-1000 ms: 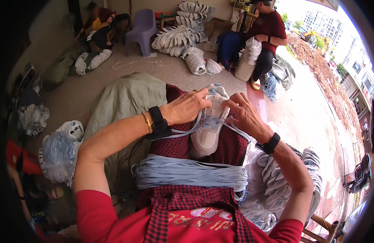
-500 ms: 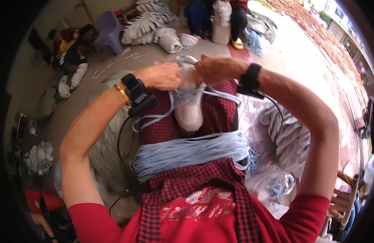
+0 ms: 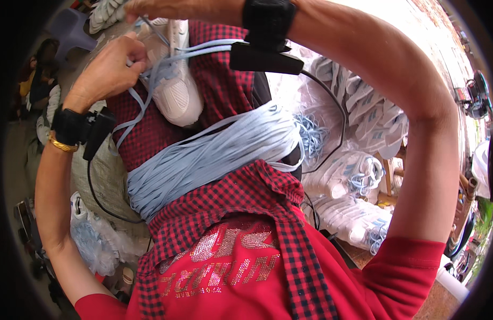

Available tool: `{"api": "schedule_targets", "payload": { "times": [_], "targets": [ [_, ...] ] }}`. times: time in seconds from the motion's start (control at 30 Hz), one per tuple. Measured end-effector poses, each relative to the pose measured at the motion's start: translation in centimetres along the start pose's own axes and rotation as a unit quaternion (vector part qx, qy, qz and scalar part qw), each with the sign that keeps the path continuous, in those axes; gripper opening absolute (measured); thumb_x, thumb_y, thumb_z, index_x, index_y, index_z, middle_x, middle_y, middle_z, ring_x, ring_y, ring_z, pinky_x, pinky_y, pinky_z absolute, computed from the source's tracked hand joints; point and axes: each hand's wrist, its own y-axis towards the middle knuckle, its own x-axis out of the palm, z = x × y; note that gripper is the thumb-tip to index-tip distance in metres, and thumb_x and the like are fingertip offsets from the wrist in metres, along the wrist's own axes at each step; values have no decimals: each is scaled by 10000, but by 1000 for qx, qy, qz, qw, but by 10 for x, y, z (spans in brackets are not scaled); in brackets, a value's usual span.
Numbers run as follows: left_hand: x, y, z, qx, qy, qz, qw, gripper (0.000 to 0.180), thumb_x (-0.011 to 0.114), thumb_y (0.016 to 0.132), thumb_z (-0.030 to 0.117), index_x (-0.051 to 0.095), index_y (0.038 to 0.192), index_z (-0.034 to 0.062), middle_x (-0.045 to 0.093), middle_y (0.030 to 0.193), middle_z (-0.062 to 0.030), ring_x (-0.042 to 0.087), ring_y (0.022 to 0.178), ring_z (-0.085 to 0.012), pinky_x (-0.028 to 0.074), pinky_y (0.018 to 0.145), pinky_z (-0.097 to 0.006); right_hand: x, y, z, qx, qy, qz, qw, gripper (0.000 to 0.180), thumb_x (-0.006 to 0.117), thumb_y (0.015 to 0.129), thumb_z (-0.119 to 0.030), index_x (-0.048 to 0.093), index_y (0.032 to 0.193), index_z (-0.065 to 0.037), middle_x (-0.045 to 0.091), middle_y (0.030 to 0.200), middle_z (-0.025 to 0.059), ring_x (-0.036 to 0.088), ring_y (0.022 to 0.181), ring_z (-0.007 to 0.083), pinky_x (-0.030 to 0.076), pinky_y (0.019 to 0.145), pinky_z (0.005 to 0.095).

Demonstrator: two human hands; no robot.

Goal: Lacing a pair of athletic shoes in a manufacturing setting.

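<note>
A white sneaker (image 3: 178, 100) lies between my thighs on the red-and-black checked apron, toe toward me. Pale blue shoelace (image 3: 206, 50) crosses its front, with lengths trailing to both sides. Beside the shoe's left edge, my left hand (image 3: 108, 66) is closed, pinching the lace between thumb and fingers. My right hand (image 3: 185, 9) reaches over the shoe's upper end, partly cut off by the picture's top edge. A strand of lace runs up to its slightly blurred fingertips, which appear closed on it. A thick bundle of pale blue laces (image 3: 214, 152) lies across my lap.
Laced white shoes (image 3: 348, 173) in clear plastic sit at my right, below stacked white shoe pieces (image 3: 366, 109). A plastic bag (image 3: 99, 240) with pale blue contents is at my left. A purple chair (image 3: 70, 32) stands far left. Black cables (image 3: 340, 114) hang from both wrist devices.
The view has swung right and closer to my lap. My hands, formerly close together over the shoe, are now farther apart, with lace stretched between the shoe and my fingers.
</note>
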Motion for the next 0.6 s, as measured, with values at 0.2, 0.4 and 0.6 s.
{"api": "schedule_targets", "payload": {
  "times": [0.2, 0.4, 0.6],
  "targets": [
    [-5, -24, 11, -61, -111, 112, 986, 134, 642, 884, 143, 629, 954, 29, 599, 1111, -174, 631, 916, -291, 513, 829, -401, -70, 61, -31, 458, 539, -67, 703, 199, 563, 929, -194, 659, 912, -21, 616, 726, 57, 607, 652, 173, 463, 549, 319],
    [-40, -56, 38, 57, -489, 237, 837, 181, 583, 1017, 262, 601, 1042, 84, 632, 728, 6, 473, 546, -20, 381, 500, -188, -83, 37, -36, 407, 432, -131, 794, 224, 523, 997, -151, 626, 1082, 30, 686, 811, 38, 551, 639, 61, 471, 582, 220],
    [4, -94, -4, -60, -563, 283, 774, 195, 507, 1053, 226, 571, 1144, 66, 617, 762, -6, 509, 606, -28, 402, 510, -163, -78, 33, -53, 473, 389, -238, 754, 148, 628, 947, -124, 681, 1011, -1, 713, 815, 41, 585, 636, 67, 490, 576, 231]
  ]
}}
